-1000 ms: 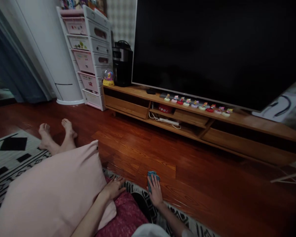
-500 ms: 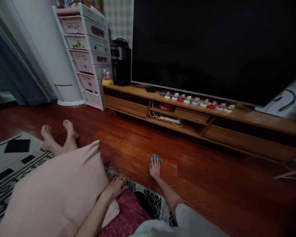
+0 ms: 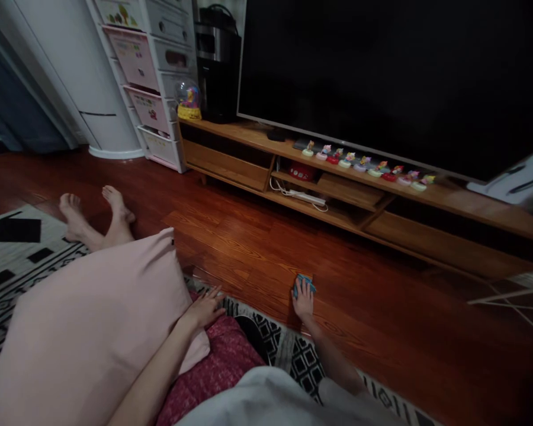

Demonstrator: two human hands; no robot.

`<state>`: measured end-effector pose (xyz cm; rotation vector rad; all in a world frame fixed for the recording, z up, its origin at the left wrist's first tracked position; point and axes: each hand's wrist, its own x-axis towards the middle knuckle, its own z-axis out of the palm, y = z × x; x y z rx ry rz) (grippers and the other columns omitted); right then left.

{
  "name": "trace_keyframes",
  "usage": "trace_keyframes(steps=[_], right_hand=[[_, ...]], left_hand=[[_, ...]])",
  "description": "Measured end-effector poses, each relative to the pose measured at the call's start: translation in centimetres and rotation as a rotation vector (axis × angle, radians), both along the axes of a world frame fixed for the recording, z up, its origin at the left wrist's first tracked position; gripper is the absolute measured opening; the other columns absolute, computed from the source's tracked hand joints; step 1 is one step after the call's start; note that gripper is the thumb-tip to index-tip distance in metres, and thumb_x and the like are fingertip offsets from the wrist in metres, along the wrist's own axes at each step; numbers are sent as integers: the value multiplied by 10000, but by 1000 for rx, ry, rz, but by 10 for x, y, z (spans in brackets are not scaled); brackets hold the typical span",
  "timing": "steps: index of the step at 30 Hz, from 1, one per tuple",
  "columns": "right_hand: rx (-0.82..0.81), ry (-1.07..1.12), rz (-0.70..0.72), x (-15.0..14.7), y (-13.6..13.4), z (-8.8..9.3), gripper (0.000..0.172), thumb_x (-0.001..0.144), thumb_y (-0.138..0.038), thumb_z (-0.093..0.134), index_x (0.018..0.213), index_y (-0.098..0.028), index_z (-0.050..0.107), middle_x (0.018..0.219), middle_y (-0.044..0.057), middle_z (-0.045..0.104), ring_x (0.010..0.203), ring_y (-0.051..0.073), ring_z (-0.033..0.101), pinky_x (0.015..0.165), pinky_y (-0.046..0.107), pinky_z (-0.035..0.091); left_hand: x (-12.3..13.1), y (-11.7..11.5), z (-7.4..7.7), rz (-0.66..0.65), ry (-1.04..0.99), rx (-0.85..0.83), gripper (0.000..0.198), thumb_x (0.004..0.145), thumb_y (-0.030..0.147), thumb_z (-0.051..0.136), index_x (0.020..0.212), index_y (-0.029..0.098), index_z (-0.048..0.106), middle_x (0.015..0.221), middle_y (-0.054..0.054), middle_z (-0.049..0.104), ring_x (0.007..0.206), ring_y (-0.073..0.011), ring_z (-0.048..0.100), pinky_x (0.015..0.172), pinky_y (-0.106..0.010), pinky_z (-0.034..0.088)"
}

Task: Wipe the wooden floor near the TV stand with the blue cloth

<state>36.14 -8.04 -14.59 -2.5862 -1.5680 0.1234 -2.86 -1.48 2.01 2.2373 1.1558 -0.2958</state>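
Folded blue cloth (image 3: 311, 287) beneath the right hand (image 3: 302, 303), on the reddish wooden floor (image 3: 231, 236). Palm down, this hand lies with fingers extended and slightly parted over the cloth; whether they pinch it cannot be told. One second ago the cloth lay by the edge of the patterned rug (image 3: 308, 361); it then went outward, toward 12 o'clock, and has since shifted toward 3 o'clock. As a judgement, this brings another stretch of planks under the cloth, clear of the rug's border. Rug edge at 6 o'clock from the cloth. Near 9 o'clock, the left hand (image 3: 205, 307), unchanged in its place: fingers loosely apart, nothing seen in its grasp, resting on the dark red fabric (image 3: 220, 349). Beyond it, also toward 9 o'clock, a pink pillow (image 3: 93, 313); bare feet (image 3: 115, 204) between 9 and 10. Toward 12 o'clock, well apart from the cloth, the low wooden stand (image 3: 226, 165); on its top, toward 1 o'clock, a row of small figurines (image 3: 349, 158) before the dark screen (image 3: 382, 71).
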Motion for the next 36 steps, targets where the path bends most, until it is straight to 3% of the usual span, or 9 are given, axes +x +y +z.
trace_keyframes(steps=[4,6,11,15,21,24,26,33,36], right_hand=[[10,46,-272,-8,45,12,614,988,-460,202,1547,-206,202,1625,101,134,1476,300,119,1142,545,175],[42,67,-251,-31,54,10,611,991,-471,206,1541,-205,225,1620,109,155,1474,299,129,1138,550,181],[117,94,354,-96,13,-10,565,986,-435,308,1531,-291,254,1620,28,181,1483,246,124,1164,491,180],[102,119,688,-103,-13,-10,588,966,-388,397,1529,-338,237,1617,-9,192,1478,228,154,1173,455,188],[98,88,316,-74,73,18,537,989,-353,323,1520,-287,289,1610,23,223,1477,214,155,1166,450,182],[51,87,104,-81,115,25,549,991,-377,317,1523,-247,290,1613,62,204,1478,243,143,1164,480,162],[35,86,118,-95,122,24,559,987,-382,336,1524,-236,289,1614,75,194,1480,252,135,1166,484,156],[127,93,743,-125,27,-2,598,972,-400,429,1530,-335,226,1615,4,201,1478,206,153,1174,429,195],[143,94,778,-103,-9,-6,580,982,-385,403,1529,-356,214,1612,-14,213,1473,194,172,1172,420,209]], left_hand=[[0,2,-2,-12,8,9,567,928,370,478,1469,223,398,1609,-101,203,1476,-260,166,1186,-479,175],[0,2,-1,-14,28,6,571,929,373,479,1470,211,398,1610,-112,192,1471,-270,185,1185,-479,181],[1,1,-1,-14,50,6,569,935,383,466,1472,209,392,1614,-111,182,1471,-266,189,1182,-477,197],[-2,1,-10,-17,13,24,569,921,389,473,1469,257,392,1604,-81,230,1472,-248,189,1181,-481,195],[-3,2,-14,-8,-5,24,573,913,395,465,1463,245,404,1609,-87,201,1471,-256,190,1173,-491,211],[-1,1,-9,3,10,12,585,912,389,469,1473,244,387,1616,-81,173,1477,-250,164,1180,-486,201],[0,1,-7,9,11,7,591,911,380,474,1476,230,384,1615,-87,173,1479,-247,152,1186,-477,189],[0,-1,-7,15,-2,20,572,911,370,486,1461,230,413,1610,-82,196,1475,-255,172,1188,-477,184],[0,-2,-7,14,-7,16,569,914,365,476,1460,216,417,1611,-94,185,1473,-259,183,1184,-488,194]])
